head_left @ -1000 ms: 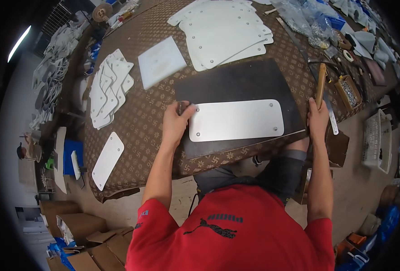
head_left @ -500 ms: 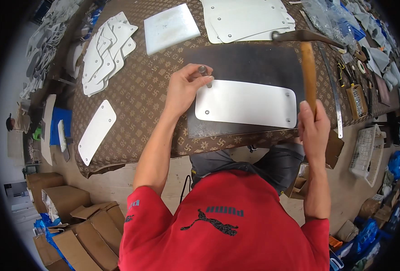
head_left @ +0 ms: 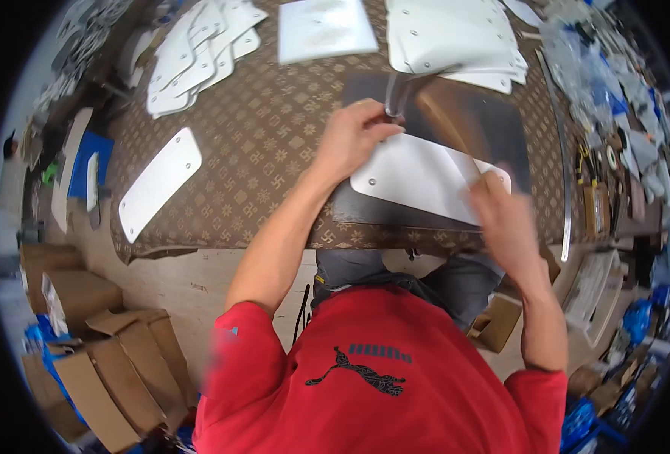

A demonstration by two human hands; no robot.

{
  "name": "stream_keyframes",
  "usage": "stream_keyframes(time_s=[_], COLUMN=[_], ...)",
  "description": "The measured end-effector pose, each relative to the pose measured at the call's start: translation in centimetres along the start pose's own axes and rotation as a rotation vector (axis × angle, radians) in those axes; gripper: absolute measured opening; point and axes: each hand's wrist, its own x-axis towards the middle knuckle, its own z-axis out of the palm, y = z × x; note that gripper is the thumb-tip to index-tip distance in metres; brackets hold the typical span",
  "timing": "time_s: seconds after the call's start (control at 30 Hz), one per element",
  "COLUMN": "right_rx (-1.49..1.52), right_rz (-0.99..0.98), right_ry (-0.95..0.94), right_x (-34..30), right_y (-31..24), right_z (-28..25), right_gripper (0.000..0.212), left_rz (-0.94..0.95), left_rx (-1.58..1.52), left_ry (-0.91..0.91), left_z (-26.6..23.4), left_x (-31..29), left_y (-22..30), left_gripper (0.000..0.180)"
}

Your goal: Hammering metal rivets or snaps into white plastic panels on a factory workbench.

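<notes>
A white panel with rounded corners and metal rivets lies on a dark mat in front of me. At its far left corner my left hand pinches a short metal punch, held upright. My right hand grips a hammer by its wooden handle. Motion smears both hammer and hand; the hammer head is near the top of the punch, and I cannot tell whether they touch. Hand and handle cover part of the panel's right side.
On the patterned tablecloth lie a single riveted white strip, a pile of white pieces, a white slab and larger riveted sheets. A metal ruler runs along the right. Cardboard boxes stand on the floor at left.
The hammer has swung from upright at the right, down and left toward the punch. My left hand still holds the punch at the panel's corner. The whole view has shifted.
</notes>
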Motion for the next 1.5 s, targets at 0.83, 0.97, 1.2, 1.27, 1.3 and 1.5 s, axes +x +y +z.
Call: stream_keyframes(time_s=[0.83,0.97,1.2,1.27,1.3,1.5], right_rx=[0.225,0.832,1.018,1.061,1.086,1.004], right_rz=[-0.162,0.784,1.115,1.159,1.177,1.258], right_ry=[-0.357,-0.618,-0.183,-0.091,-0.054,0.139], right_x=[-2.7,-3.5,-5.9,-6.1,-6.3,-7.9], right_y=[-1.5,-2.8,0.0,0.6,0.9,1.9], right_z=[-2.5,-3.8,-8.3,-9.2,-9.7,-12.0], right_gripper=[0.025,0.021,0.021,0.021,0.021,0.023], left_rz=[-0.045,0.061,0.023,0.073,0.097,0.134], left_rx=[0.006,0.069,-0.267,-0.326,-0.367,-0.291], left_ry=[-0.057,-0.124,-0.186,-0.262,-0.300,-0.407], left_z=[-1.9,-1.1,6.2,10.2,12.3,17.9], left_x=[-6.9,-6.1,-1.6,0.4,1.3,3.8], left_y=[0.9,0.9,4.0,4.3,4.6,4.0], left_gripper=[0.019,0.020,0.021,0.021,0.021,0.020])
